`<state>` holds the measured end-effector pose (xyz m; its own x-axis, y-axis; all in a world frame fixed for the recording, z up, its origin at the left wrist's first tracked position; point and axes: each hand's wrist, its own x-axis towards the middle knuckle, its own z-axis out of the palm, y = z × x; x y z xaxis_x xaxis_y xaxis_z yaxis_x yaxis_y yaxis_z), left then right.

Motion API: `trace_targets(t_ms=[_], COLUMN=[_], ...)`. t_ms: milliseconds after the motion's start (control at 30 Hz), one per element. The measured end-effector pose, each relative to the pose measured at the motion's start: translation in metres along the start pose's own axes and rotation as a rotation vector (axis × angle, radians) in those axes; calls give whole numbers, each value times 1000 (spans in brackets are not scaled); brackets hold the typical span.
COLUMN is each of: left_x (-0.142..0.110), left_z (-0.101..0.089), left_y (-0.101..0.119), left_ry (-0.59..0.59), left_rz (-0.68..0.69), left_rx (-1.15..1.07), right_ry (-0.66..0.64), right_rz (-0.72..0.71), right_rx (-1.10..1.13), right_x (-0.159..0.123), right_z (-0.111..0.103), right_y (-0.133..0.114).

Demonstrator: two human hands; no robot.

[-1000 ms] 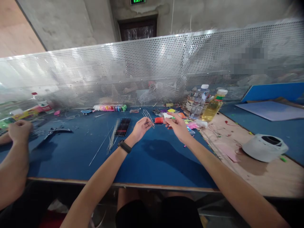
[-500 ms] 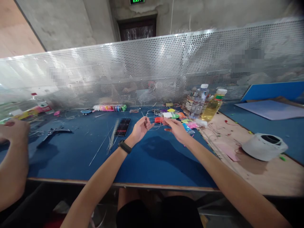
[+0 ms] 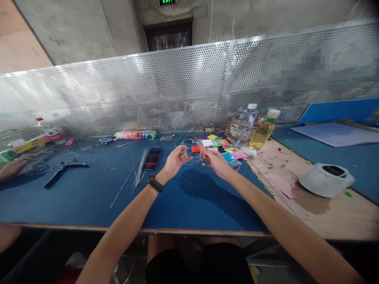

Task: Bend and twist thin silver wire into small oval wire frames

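Observation:
Both my hands are raised over the blue table top (image 3: 89, 197), holding a small thin wire frame (image 3: 192, 152) between them. My left hand (image 3: 175, 159), with a black band on its wrist, pinches the frame's left side. My right hand (image 3: 214, 161) pinches its right side with thumb and forefinger. The frame's exact shape is hard to make out. Just behind it lie several small coloured packets (image 3: 216, 144).
A phone (image 3: 152, 158) and a bundle of straight wires (image 3: 137, 173) lie left of my hands. Two bottles (image 3: 254, 128) stand at the back right, with a white tape roll (image 3: 325, 180) on bare wood. Another person's hand (image 3: 14, 167) rests at far left. A perforated metal screen (image 3: 189, 90) closes the back.
My hands have come closer together and slightly lower, turning the wire frame from upright to flatter. The other person's arm at far left has dropped from raised to resting on the table.

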<state>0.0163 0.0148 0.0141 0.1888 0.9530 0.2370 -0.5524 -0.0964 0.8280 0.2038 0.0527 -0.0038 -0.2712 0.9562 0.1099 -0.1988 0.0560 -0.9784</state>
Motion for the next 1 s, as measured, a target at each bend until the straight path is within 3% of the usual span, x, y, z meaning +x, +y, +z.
trace_targets(t_ms=[267, 567, 1000], left_x=[0, 1, 1], left_z=[2, -1, 1], left_y=[-4, -6, -7], left_ry=[29, 16, 26], left_rz=[-32, 8, -40], left_rx=[38, 68, 52], right_ry=[21, 31, 117], right_rz=[34, 7, -121], right_rx=[14, -16, -77], right_x=[3, -3, -2], right_z=[-1, 5, 10], right_y=[9, 2, 2])
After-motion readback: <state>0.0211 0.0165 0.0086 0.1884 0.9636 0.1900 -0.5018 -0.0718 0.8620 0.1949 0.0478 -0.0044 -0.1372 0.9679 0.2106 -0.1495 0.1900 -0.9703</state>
